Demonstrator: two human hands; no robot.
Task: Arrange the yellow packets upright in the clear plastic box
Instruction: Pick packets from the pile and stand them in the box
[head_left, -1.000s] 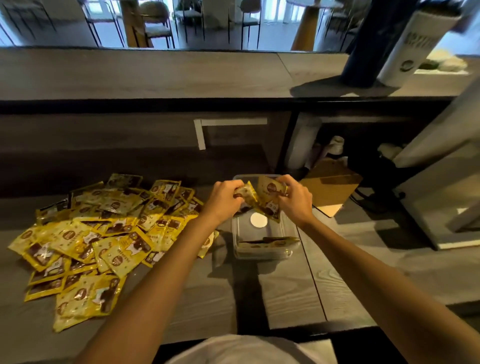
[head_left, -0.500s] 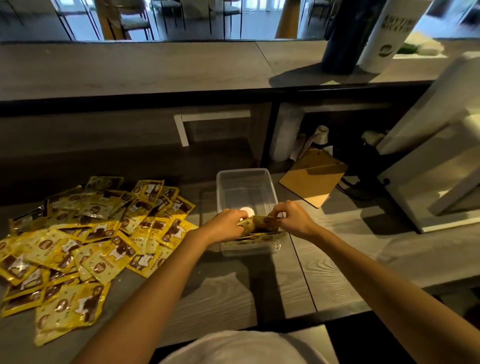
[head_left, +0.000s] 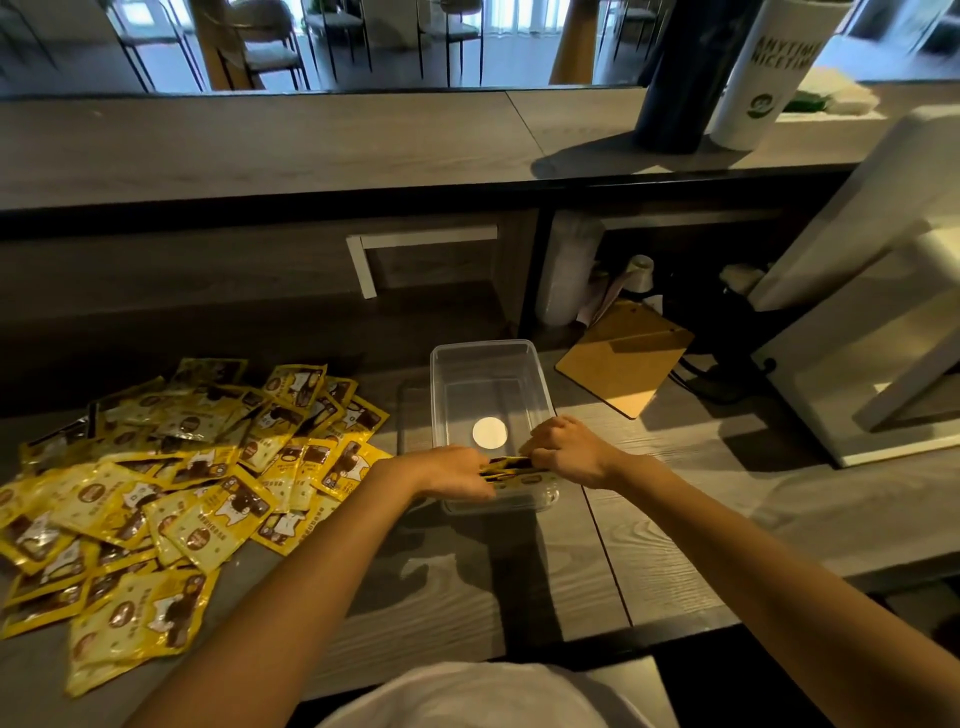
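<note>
A clear plastic box (head_left: 488, 358) stands on the grey wooden counter, a round white sticker (head_left: 489, 432) on its floor. At its near end a small stack of yellow packets (head_left: 506, 466) stands on edge. My left hand (head_left: 457, 473) pinches the stack's left end and my right hand (head_left: 566, 449) pinches its right end, both at the box's near wall. A large loose pile of yellow packets (head_left: 171, 478) with brown printing lies flat on the counter to the left.
A brown clipboard (head_left: 626, 356) lies behind and right of the box. A white stand (head_left: 883, 332) fills the right side. On the raised shelf behind stand a dark cylinder (head_left: 680, 73) and a white cup (head_left: 763, 73).
Both hands brought the packets down from above the box into its near end and now press them against the packets there. The view shifted slightly.
</note>
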